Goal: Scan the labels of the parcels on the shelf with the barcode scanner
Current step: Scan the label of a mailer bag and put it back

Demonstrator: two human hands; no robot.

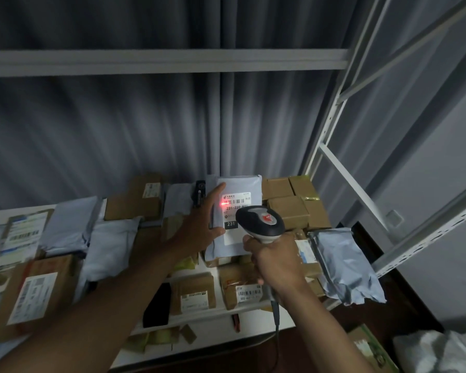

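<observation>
Setting: dim storage corner, grey pleated curtain [145, 130] behind a white metal shelf rack [331, 154]; an upper shelf beam [162, 61] crosses the view at 12 o'clock.

Shelf surface [0, 211]: white board, crowded with parcels.

Item 1: grey poly-mailer parcel [249, 184], centre of view, tipped up with its face toward the camera. White shipping label [236, 208] on its face, printed "231-239" with a black "231" tag below. Red scan spot [224, 203] on the label's barcode at its left edge.

Item 2: barcode scanner [261, 223], dark head with a red mark, pale handle, just at 5 o'clock of the label, head overlapping the label's lower right. Cable [276, 313] hangs toward 6 o'clock.

Right hand [276, 261]: fingers clenched round the scanner handle.

Left hand [199, 224]: at 9 o'clock of the parcel, fingers extended along its left edge, thumb pressed on its front, grasping and propping it.

Item 3: brown cartons [288, 208], stacked at 3 o'clock of the parcel, near the rack post.

Item 4: crumpled silver mailer [345, 265], at 4 o'clock, on the shelf's right end.

Item 5: carton with white label [31, 297], at 8 o'clock; grey mailers [70, 224] behind it.

Item 6: small labelled cartons [194, 293], at 6 o'clock, lower down between the forearms.
</observation>
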